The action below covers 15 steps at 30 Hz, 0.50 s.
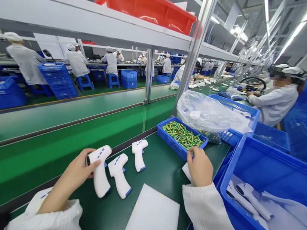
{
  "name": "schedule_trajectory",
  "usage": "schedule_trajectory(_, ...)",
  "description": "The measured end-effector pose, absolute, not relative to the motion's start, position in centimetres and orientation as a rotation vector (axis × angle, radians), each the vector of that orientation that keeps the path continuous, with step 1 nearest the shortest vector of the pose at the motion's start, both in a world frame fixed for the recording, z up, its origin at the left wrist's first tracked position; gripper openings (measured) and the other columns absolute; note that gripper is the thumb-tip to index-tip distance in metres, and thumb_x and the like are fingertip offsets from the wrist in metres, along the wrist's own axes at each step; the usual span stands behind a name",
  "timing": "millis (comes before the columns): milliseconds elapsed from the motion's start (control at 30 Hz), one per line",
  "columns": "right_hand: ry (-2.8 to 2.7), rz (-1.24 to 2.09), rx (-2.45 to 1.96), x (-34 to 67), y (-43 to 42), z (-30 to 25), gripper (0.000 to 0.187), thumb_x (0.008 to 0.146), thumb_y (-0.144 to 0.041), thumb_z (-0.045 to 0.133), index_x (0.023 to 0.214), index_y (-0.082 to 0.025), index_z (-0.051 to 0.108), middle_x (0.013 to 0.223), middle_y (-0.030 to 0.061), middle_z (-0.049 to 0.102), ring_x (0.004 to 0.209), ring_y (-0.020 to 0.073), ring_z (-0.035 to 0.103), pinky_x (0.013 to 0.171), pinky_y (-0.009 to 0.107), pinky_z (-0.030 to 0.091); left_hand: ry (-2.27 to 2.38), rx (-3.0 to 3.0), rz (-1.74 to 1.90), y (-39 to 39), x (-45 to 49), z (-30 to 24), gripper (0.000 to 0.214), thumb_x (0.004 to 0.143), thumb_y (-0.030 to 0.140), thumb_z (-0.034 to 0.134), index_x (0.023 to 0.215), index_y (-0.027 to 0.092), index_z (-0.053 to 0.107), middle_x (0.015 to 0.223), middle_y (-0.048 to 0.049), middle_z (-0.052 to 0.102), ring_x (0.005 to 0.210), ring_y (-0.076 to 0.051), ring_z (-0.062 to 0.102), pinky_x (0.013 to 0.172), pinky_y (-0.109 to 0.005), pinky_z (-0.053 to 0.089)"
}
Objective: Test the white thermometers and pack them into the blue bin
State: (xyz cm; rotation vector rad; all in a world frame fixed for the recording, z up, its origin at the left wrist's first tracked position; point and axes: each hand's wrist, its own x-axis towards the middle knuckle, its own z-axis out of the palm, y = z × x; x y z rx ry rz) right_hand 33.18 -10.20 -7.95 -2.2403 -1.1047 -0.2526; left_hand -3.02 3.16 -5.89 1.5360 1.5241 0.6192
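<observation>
On green work bench (161,165), left hand (73,178) closes round white plastic thermometer (99,177), fingers wrapped on smooth body, thumb on top. Second thermometer (117,174) and third thermometer (138,154) lie just beside it, blue marks on top. Right hand (199,167) half curled, fingertips at rim of blue tray (168,141); cannot tell if gripping. Tray holds shiny green batteries (182,135). Flat white foam sheet (152,220) lies between hands, nearer body. Big blue crate (249,161) at right holds more thermometers (247,197).

Nothing legible anywhere. Blue marks on the white infrared thermometers (117,172) and wrappers on the green batteries (182,135) in the blue tray (167,141) are too small to read.
</observation>
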Motion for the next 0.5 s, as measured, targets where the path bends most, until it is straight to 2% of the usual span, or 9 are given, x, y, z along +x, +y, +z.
schedule_trajectory(67,-1.246,-0.343,-2.373,32.3,-11.7,-9.8,0.012,0.085,-0.02,0.056,0.095,-0.017,0.062,0.094,0.0111,0.061,0.074,0.023,0.057,0.062,0.031,0.037,1.552,1.458,0.606,4.1,-4.3,-7.6,0.053,0.066,0.045,0.072,0.108,0.018,0.054,0.101,-0.013,0.062,0.083,-0.03,0.067,0.061,-0.041,0.061)
schedule_trajectory(167,-1.4,-0.451,-2.497,32.1,-13.3,-12.4,0.027,0.081,-0.015,0.06,0.108,-0.016,0.058,0.102,0.0128,0.061,0.084,0.0273,0.058,0.068,0.034,0.045,1.549,1.342,0.575,5.0,-5.1,-9.8,0.047,0.06,0.044,0.077,0.095,0.021,0.055,0.092,-0.0103,0.062,0.082,-0.032,0.067,0.06,-0.044,0.06)
schedule_trajectory(267,-1.401,-0.413,-2.431,32.8,-14.1,-14.4,0.034,0.082,-0.015,0.06,0.116,-0.016,0.054,0.11,0.014,0.06,0.087,0.0283,0.059,0.078,0.039,0.05,1.549,1.338,0.561,5.5,-5.0,-11.1,0.048,0.055,0.05,0.08,0.087,0.024,0.055,0.09,-0.0113,0.061,0.084,-0.035,0.066,0.059,-0.045,0.059)
schedule_trajectory(367,-1.409,-0.345,-2.235,33.1,-15.0,-15.3,0.031,0.083,-0.02,0.059,0.114,-0.018,0.054,0.112,0.0132,0.06,0.092,0.0291,0.061,0.083,0.042,0.052,1.637,1.454,0.568,5.8,-4.8,-11.6,0.053,0.048,0.06,0.08,0.08,0.026,0.057,0.088,-0.0144,0.062,0.086,-0.04,0.065,0.055,-0.046,0.055)
schedule_trajectory(433,-1.379,-0.317,-2.098,32.6,-15.7,-15.0,0.026,0.084,-0.025,0.06,0.109,-0.019,0.055,0.112,0.0126,0.061,0.097,0.0302,0.061,0.085,0.044,0.052,1.71,1.54,0.609,5.5,-4.2,-11.3,0.053,0.046,0.062,0.081,0.077,0.027,0.057,0.089,-0.0157,0.064,0.094,-0.045,0.063,0.062,-0.05,0.054)
schedule_trajectory(500,-1.305,-0.269,-1.962,31.7,-16.5,-13.8,0.024,0.084,-0.029,0.061,0.105,-0.02,0.057,0.11,0.0111,0.062,0.1,0.0295,0.062,0.087,0.043,0.051,1.616,1.554,0.744,4.5,-2.9,-10.2,0.05,0.047,0.058,0.083,0.078,0.027,0.06,0.099,-0.0174,0.065,0.113,-0.049,0.056,0.078,-0.054,0.053)
